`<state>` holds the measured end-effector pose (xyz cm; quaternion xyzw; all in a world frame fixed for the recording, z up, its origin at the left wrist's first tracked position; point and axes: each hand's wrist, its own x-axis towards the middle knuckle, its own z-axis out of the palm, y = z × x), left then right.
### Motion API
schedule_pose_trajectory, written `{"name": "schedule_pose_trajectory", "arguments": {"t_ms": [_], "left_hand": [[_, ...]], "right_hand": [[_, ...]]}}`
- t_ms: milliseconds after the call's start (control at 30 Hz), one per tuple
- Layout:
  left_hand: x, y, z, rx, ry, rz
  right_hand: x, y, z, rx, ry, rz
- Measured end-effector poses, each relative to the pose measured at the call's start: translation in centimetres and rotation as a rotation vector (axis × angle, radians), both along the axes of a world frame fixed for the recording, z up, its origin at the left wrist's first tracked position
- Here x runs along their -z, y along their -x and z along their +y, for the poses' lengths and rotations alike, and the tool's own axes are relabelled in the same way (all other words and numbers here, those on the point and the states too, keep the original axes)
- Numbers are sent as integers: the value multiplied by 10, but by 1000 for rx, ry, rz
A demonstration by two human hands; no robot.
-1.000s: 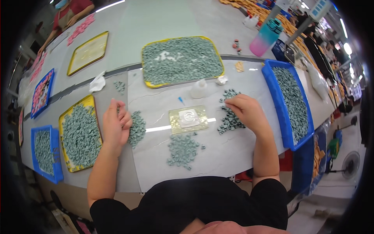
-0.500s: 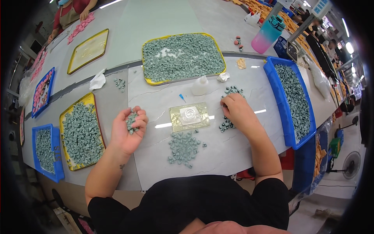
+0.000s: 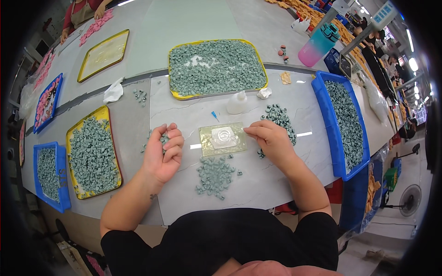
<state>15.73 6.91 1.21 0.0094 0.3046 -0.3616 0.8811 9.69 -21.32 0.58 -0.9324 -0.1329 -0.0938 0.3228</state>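
My left hand (image 3: 163,154) is raised over the table with its fingers curled. Small grey-green pieces (image 3: 164,138) show between its thumb and fingers; whether they lie in the hand or behind it I cannot tell. My right hand (image 3: 271,140) pinches thumb and forefinger together at the right edge of a yellowish translucent pad (image 3: 207,146). What it holds, if anything, is too small to name. On the pad sits a clear round dish (image 3: 224,136) on a white square. Near it are a loose green pile (image 3: 215,177), another pile with dark spots (image 3: 280,117), a blue dispensing needle (image 3: 215,115) and a white squeeze bottle (image 3: 237,103).
Yellow-rimmed trays of green pieces stand at the back (image 3: 216,69) and left (image 3: 94,156). Blue bins flank the table, left (image 3: 63,177) and right (image 3: 338,138). A bottle (image 3: 318,46), crumpled tissues (image 3: 113,92) and another person's hand (image 3: 99,12) are farther off.
My right hand has moved left from the spotted pile to the pad's edge. My left hand has shifted right toward the pad, uncovering green pieces to its left.
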Motion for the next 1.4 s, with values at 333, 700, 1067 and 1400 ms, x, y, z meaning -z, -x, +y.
{"name": "schedule_pose_trajectory", "arguments": {"t_ms": [333,700,1067,1400], "left_hand": [[13,10,3,377,-182,-223],[7,22,-10,361,-373,-328],[21,29,-11,373,-442,-470],[31,26,-6,410,-422,-443]], "right_hand": [[5,0,17,-86,204,-73],[17,-4,28,-150,305,-109],[21,-18,45,-258,166,-442],[25,-26,57,-283,239,-444]]}}
